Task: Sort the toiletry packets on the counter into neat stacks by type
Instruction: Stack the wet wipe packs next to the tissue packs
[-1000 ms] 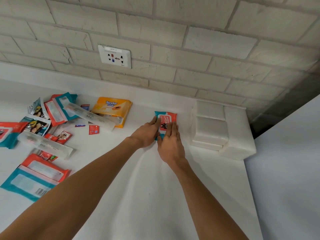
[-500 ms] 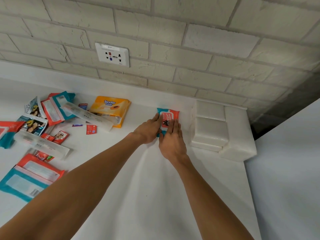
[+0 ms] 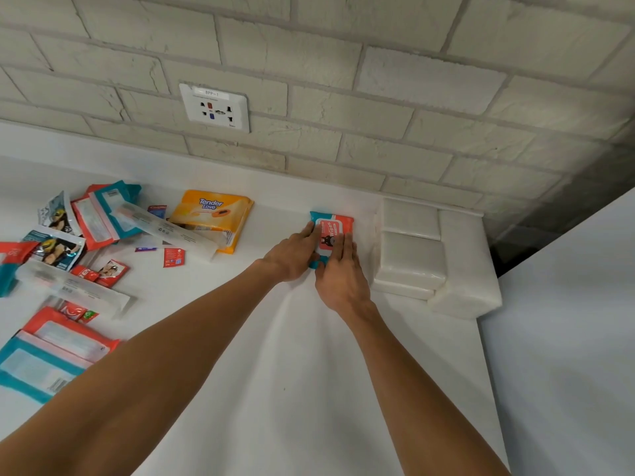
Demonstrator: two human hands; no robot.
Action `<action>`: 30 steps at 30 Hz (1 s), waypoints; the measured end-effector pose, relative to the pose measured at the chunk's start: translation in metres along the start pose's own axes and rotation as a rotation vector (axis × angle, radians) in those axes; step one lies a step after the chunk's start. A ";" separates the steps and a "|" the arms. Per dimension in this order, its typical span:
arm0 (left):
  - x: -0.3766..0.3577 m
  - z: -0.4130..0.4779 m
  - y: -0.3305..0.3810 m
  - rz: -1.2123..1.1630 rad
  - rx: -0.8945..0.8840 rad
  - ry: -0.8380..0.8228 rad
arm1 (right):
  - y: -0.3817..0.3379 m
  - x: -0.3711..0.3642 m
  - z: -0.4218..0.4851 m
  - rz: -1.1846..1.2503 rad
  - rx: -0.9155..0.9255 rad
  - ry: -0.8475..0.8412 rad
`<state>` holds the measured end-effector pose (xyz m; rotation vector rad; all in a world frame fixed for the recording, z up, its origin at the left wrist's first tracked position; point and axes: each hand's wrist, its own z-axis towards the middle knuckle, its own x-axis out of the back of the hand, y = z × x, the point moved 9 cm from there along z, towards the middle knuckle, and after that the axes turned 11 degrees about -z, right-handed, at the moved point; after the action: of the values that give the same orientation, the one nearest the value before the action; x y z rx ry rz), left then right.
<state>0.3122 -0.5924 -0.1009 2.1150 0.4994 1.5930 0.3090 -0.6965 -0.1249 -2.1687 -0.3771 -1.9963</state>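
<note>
A teal and red wipes packet [image 3: 331, 225] lies flat on the white counter [image 3: 275, 372], just left of the white tissue packs [image 3: 410, 255]. My left hand [image 3: 293, 257] grips its left edge. My right hand [image 3: 340, 280] rests on its lower right part, fingers flat. To the left lie an orange Tender Love pack [image 3: 213, 214], long clear toothbrush packets [image 3: 168, 231], more teal and red wipes packets [image 3: 51, 348], and small red sachets [image 3: 173, 257] in a loose scatter.
A brick wall with a white power socket [image 3: 214, 106] runs behind the counter. The counter's right edge ends at a pale panel [image 3: 567, 338]. The tissue packs stand stacked in the back right corner.
Both hands stay on the wipes packet, which has shifted slightly toward the wall. The view has tilted a little.
</note>
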 end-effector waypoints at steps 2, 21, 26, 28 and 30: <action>0.001 0.002 0.000 0.017 -0.013 -0.003 | -0.001 0.003 -0.002 -0.006 0.006 0.015; 0.014 -0.011 -0.003 -0.011 0.027 0.033 | -0.001 0.023 -0.014 0.071 -0.029 0.021; 0.033 -0.057 -0.001 0.011 0.104 0.155 | -0.012 0.049 -0.040 0.129 0.000 0.081; 0.040 -0.090 0.003 -0.018 0.081 0.200 | -0.021 0.063 -0.057 0.143 0.018 0.094; 0.040 -0.114 0.007 -0.025 0.023 0.252 | -0.027 0.066 -0.066 0.136 0.029 0.102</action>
<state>0.2136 -0.5620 -0.0383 1.9249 0.6250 1.8588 0.2429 -0.6852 -0.0544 -2.0074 -0.2357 -2.0043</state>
